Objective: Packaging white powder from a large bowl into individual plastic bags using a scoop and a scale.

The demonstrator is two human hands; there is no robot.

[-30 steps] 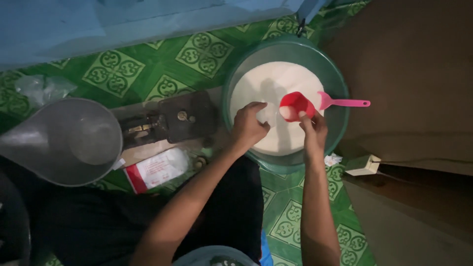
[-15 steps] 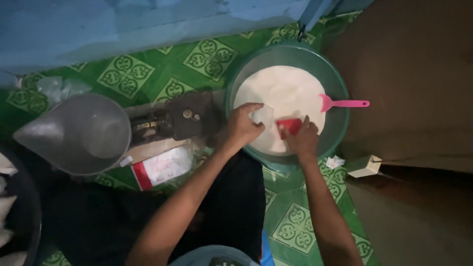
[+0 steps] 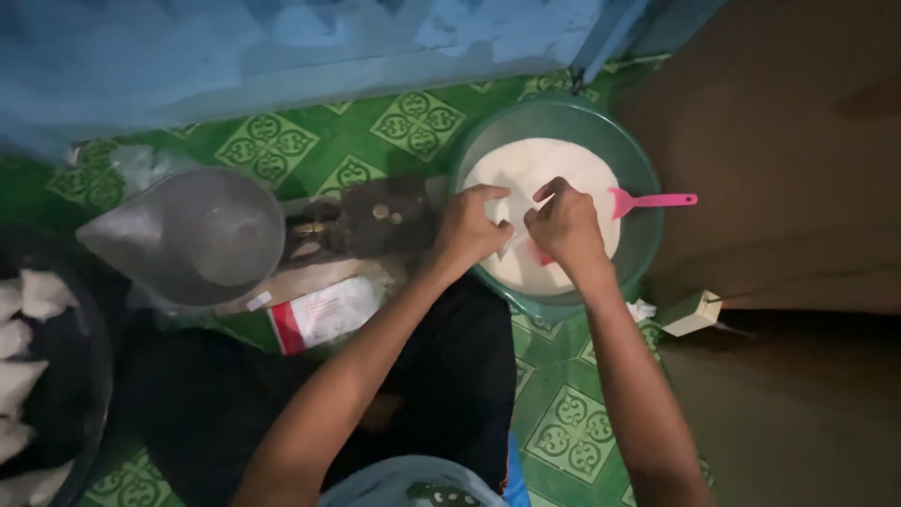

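Note:
A green basin (image 3: 563,111) on the patterned mat holds white powder (image 3: 544,160). Both my hands are over its near side, close together. My left hand (image 3: 467,230) pinches a small clear plastic bag (image 3: 508,240) at its mouth. My right hand (image 3: 566,225) is closed over a red scoop (image 3: 543,260), of which only a sliver shows under the palm, right beside the bag. A pink scoop (image 3: 655,199) lies in the powder at the right with its handle over the rim.
A grey pointed pan (image 3: 202,235) sits left of a dark weighing scale (image 3: 371,223). A red-and-white packet (image 3: 324,312) lies before them. A black basin (image 3: 56,376) with white filled bags is at far left. A small box (image 3: 692,314) lies by the green basin.
My right hand has brought the red scoop down from above the powder to the near edge, beside the bag, and now hides it. The view has shifted, so the black basin at left shows.

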